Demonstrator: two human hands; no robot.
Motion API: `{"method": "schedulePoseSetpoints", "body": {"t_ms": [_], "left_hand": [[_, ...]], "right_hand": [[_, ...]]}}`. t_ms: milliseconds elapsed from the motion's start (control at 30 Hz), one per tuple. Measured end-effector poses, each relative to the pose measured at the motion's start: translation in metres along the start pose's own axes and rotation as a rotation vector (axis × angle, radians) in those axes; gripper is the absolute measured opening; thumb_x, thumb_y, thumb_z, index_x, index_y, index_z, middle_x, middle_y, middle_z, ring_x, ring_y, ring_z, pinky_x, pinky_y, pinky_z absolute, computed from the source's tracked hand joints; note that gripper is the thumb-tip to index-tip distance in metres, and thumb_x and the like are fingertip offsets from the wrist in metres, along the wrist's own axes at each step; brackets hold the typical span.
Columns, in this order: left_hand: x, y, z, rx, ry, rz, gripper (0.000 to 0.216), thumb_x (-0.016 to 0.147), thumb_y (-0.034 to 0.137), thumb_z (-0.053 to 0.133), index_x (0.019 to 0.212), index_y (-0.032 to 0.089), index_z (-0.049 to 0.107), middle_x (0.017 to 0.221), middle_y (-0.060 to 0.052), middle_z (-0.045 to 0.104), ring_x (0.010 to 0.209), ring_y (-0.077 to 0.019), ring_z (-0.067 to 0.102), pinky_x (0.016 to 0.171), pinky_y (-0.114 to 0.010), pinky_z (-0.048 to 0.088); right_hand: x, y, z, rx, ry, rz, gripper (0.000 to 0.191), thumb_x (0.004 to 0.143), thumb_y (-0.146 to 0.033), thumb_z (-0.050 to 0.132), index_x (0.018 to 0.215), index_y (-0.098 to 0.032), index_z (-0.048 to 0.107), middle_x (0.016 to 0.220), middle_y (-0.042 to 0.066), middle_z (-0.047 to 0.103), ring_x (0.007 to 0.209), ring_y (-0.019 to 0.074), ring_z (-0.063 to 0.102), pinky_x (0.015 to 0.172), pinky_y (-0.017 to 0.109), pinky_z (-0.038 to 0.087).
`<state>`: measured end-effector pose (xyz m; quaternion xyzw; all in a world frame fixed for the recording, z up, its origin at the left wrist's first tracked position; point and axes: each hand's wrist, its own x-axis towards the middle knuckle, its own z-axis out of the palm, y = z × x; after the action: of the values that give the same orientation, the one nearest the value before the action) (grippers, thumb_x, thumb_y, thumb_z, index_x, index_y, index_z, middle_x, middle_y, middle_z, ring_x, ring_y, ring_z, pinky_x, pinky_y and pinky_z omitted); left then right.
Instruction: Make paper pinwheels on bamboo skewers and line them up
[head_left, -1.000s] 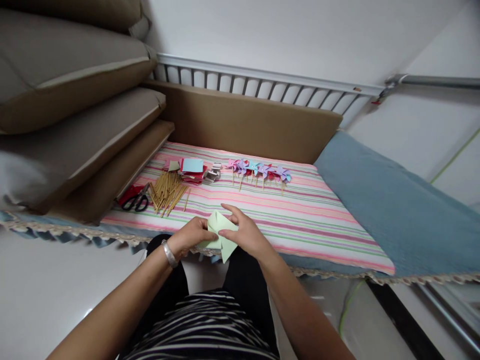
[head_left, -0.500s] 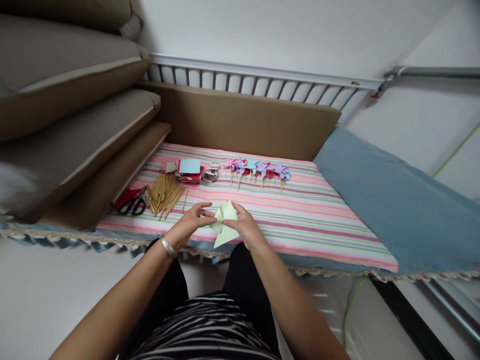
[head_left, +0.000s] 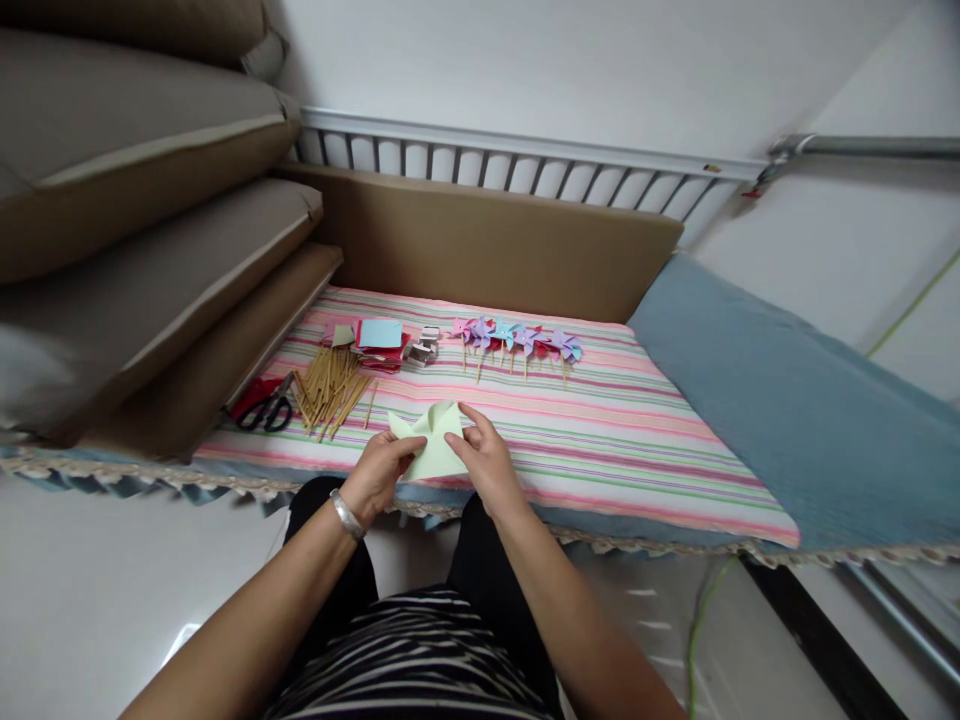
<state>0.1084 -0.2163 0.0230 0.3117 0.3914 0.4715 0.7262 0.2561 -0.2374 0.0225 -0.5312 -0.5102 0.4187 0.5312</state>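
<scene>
Green paper [head_left: 436, 458]: thumbs [head_left: 411, 445] on top, fingers [head_left: 481, 418] probably beneath.

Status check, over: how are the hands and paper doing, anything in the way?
Left hand and right hand: gripping pale green paper. Paper: bent along far edge. Wooden sticks nearby, untouched; nothing seen blocking.
</scene>
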Motion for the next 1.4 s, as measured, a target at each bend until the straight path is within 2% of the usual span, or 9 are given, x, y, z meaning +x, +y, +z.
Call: {"method": "schedulePoseSetpoints", "body": {"t_ms": [100, 167, 233, 333, 433, 567, 867, 1033, 1400], "left_hand": [[0.0, 0.009, -0.006, 0.028, 0.04, -0.013, 0.021, 0.053, 0.019, 0.075, 0.071, 0.011, 0.067, 0.065, -0.005, 0.071, 0.06, -0.0159, 0.062, 0.066, -0.027, 0.047], [0.0, 0.013, -0.008, 0.04, 0.054, -0.028, 0.019, 0.052, 0.018, 0.073, 0.068, 0.01, 0.066, 0.061, -0.005, 0.069, 0.055, -0.0157, 0.061, 0.062, -0.027, 0.047], [0.001, 0.015, -0.007, 0.053, 0.063, -0.038, 0.019, 0.051, 0.018, 0.073, 0.067, 0.01, 0.065, 0.058, -0.005, 0.068, 0.053, -0.0159, 0.06, 0.06, -0.027, 0.047], [0.001, 0.014, -0.005, 0.083, 0.067, -0.043, 0.018, 0.05, 0.019, 0.073, 0.063, 0.011, 0.064, 0.056, -0.004, 0.066, 0.052, -0.0159, 0.059, 0.058, -0.027, 0.046], [0.002, 0.012, -0.006, 0.119, 0.074, -0.039, 0.017, 0.049, 0.02, 0.073, 0.059, 0.012, 0.061, 0.054, -0.003, 0.064, 0.051, -0.0152, 0.057, 0.055, -0.026, 0.044], [0.003, 0.009, -0.01, 0.162, 0.09, -0.022, 0.018, 0.05, 0.02, 0.072, 0.062, 0.012, 0.062, 0.052, -0.002, 0.062, 0.05, -0.0143, 0.056, 0.053, -0.025, 0.042], [-0.001, 0.002, -0.002, 0.233, 0.052, -0.002, 0.015, 0.052, 0.018, 0.072, 0.063, 0.013, 0.064, 0.051, 0.001, 0.061, 0.043, -0.0097, 0.049, 0.047, -0.022, 0.036], [-0.003, 0.002, -0.001, 0.259, 0.023, -0.016, 0.014, 0.052, 0.018, 0.073, 0.061, 0.012, 0.064, 0.047, 0.003, 0.057, 0.04, -0.0076, 0.043, 0.044, -0.022, 0.029], [-0.005, 0.006, -0.001, 0.228, -0.082, -0.104, 0.025, 0.05, 0.023, 0.076, 0.07, 0.01, 0.067, 0.06, -0.003, 0.065, 0.053, -0.0133, 0.055, 0.056, -0.025, 0.039]], "right_hand": [[-0.016, 0.001, -0.015, -0.326, 0.009, -0.318, 0.046, 0.08, -0.023, 0.055, 0.126, -0.023, 0.049, 0.114, 0.01, 0.06, 0.101, 0.0221, 0.059, 0.088, 0.04, 0.048], [-0.025, 0.002, -0.022, -0.522, -0.05, -0.51, 0.044, 0.08, -0.015, 0.053, 0.123, -0.027, 0.052, 0.137, 0.009, 0.043, 0.124, 0.0249, 0.044, 0.101, 0.046, 0.039], [-0.03, 0.003, -0.024, -0.643, -0.088, -0.616, 0.042, 0.079, -0.01, 0.051, 0.117, -0.027, 0.056, 0.148, 0.006, 0.028, 0.133, 0.0266, 0.032, 0.105, 0.049, 0.033], [-0.03, 0.004, -0.02, -0.713, -0.067, -0.667, 0.03, 0.078, -0.009, 0.05, 0.101, -0.023, 0.063, 0.15, 0.006, 0.023, 0.133, 0.0284, 0.029, 0.103, 0.051, 0.034], [-0.026, 0.003, -0.017, -0.728, -0.059, -0.676, 0.021, 0.079, -0.01, 0.05, 0.088, -0.022, 0.065, 0.148, 0.006, 0.03, 0.131, 0.0279, 0.032, 0.102, 0.05, 0.034], [-0.025, 0.001, -0.016, -0.699, -0.079, -0.653, 0.016, 0.08, -0.013, 0.054, 0.084, -0.023, 0.067, 0.145, 0.006, 0.034, 0.129, 0.0268, 0.034, 0.103, 0.048, 0.034], [-0.014, -0.004, -0.001, -0.617, -0.034, -0.389, 0.01, 0.075, -0.015, 0.063, 0.076, -0.022, 0.07, 0.143, 0.01, 0.039, 0.133, 0.0304, 0.03, 0.104, 0.052, 0.03], [-0.01, -0.004, 0.004, -0.598, 0.005, -0.319, 0.008, 0.071, -0.014, 0.066, 0.072, -0.021, 0.069, 0.138, 0.012, 0.044, 0.131, 0.0308, 0.033, 0.103, 0.052, 0.03], [-0.009, -0.01, 0.004, -0.585, 0.021, -0.244, 0.006, 0.068, -0.014, 0.067, 0.069, -0.02, 0.066, 0.126, 0.012, 0.054, 0.127, 0.028, 0.04, 0.102, 0.046, 0.034]]}}
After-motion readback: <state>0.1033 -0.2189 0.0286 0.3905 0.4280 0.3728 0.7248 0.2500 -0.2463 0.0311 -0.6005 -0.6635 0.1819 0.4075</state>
